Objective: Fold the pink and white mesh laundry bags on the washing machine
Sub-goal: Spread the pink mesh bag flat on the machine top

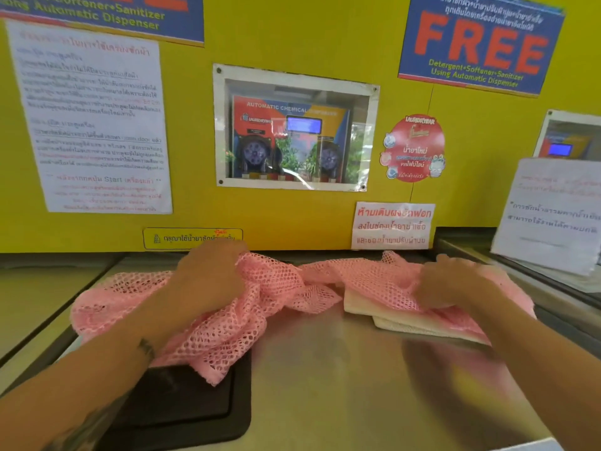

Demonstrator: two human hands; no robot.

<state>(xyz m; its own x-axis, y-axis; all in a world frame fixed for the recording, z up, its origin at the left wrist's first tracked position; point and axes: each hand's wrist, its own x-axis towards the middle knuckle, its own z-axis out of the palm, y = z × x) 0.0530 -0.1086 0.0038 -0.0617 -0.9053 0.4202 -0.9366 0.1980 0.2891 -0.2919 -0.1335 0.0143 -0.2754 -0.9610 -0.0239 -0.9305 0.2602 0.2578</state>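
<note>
Mesh bag (227, 314) lies on washer top (325, 369), overlapping folded bags (390, 317) rightward.

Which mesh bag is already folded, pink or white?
The white mesh bag, a flat stack under the right hand. The pink mesh bag is bunched, gripped by both hands; left hand.

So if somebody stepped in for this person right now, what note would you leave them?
Left hand grips the crumpled pink mesh laundry bag near its far edge. Right hand grips the same bag's right end.
The pink bag is spread unfolded across the steel washing machine top.
The folded white mesh bags lie stacked under its right end.
Left: fold the pink bag.
</note>
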